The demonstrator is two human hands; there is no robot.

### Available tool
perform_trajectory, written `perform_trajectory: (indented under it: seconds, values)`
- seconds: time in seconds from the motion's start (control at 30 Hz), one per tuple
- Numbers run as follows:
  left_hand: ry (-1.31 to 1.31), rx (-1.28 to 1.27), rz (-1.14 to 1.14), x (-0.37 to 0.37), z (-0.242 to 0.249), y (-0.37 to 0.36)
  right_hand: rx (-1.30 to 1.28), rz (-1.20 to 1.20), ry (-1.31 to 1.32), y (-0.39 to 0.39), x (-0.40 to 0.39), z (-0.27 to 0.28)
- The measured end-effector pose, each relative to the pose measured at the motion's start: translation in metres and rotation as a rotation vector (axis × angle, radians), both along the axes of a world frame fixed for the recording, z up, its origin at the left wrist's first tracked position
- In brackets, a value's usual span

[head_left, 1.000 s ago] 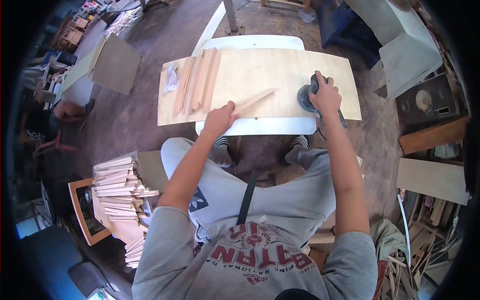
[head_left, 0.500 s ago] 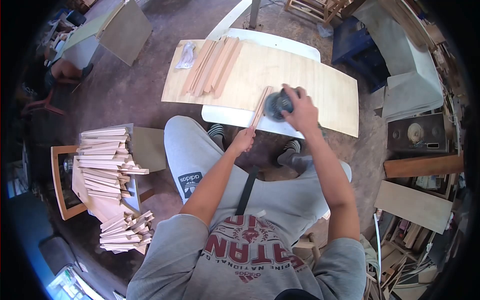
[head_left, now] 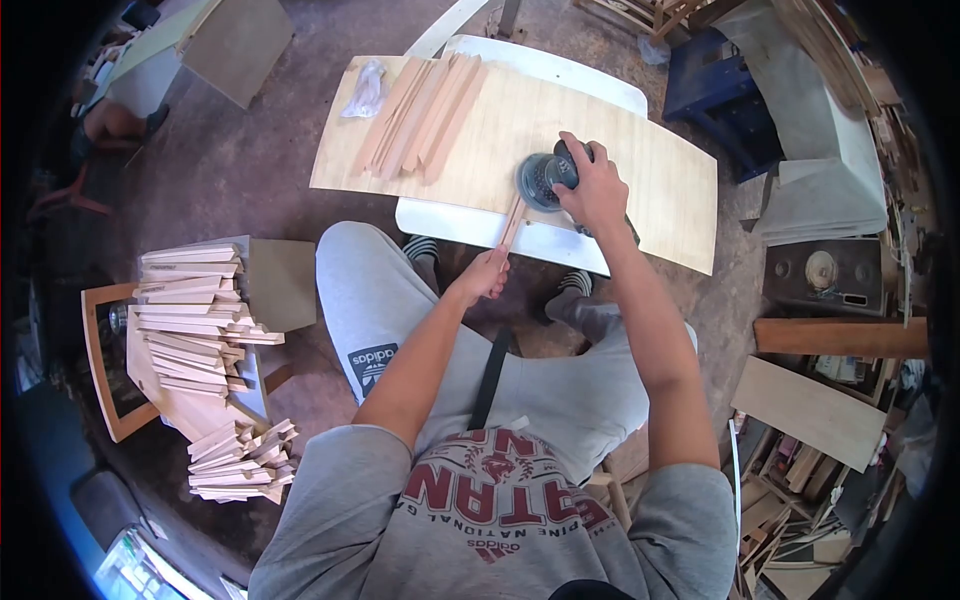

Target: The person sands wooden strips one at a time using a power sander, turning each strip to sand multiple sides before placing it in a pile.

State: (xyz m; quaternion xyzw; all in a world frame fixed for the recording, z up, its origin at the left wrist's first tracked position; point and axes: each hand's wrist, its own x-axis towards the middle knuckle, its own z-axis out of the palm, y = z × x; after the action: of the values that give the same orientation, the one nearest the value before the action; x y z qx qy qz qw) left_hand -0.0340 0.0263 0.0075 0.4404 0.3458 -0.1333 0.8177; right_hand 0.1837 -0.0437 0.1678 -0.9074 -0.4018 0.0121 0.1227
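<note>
In the head view, my left hand [head_left: 484, 274] grips the near end of a narrow wood strip [head_left: 513, 224], which points away from me over the edge of the plywood board [head_left: 640, 190]. My right hand [head_left: 597, 190] is wrapped around an electric sander [head_left: 543, 180]. The sander's round head overlaps the far end of the strip and hides it. Farther left on the board lie several wood strips [head_left: 420, 115] side by side, with a clear plastic bag [head_left: 365, 90] next to them.
A white surface [head_left: 440, 222] shows under the board. At my left, many cut wood pieces [head_left: 195, 310] are stacked, with more [head_left: 240, 460] nearer me. A speaker cabinet [head_left: 822, 272] and wood scraps [head_left: 790, 490] stand on the right. A person's leg [head_left: 115, 122] shows at far left.
The sander has moved from beside the strip onto its far end, carried left by my right hand. My left hand still holds the strip. The whole view has shifted slightly.
</note>
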Motion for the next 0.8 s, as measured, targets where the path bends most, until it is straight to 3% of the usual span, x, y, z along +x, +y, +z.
perform_trajectory:
  seconds: [0.23, 0.6, 0.8]
  values:
    - [-0.002, -0.052, 0.014, 0.0, 0.001, 0.002, -0.044, 0.048, 0.068, -0.02, -0.048, 0.011]
    - [-0.015, -0.151, 0.018, 0.003, -0.001, 0.001, -0.06, -0.056, 0.021, 0.021, 0.027, 0.003]
    - [-0.023, -0.131, 0.006, 0.002, -0.001, 0.001, -0.036, 0.002, 0.013, 0.017, 0.007, 0.005]
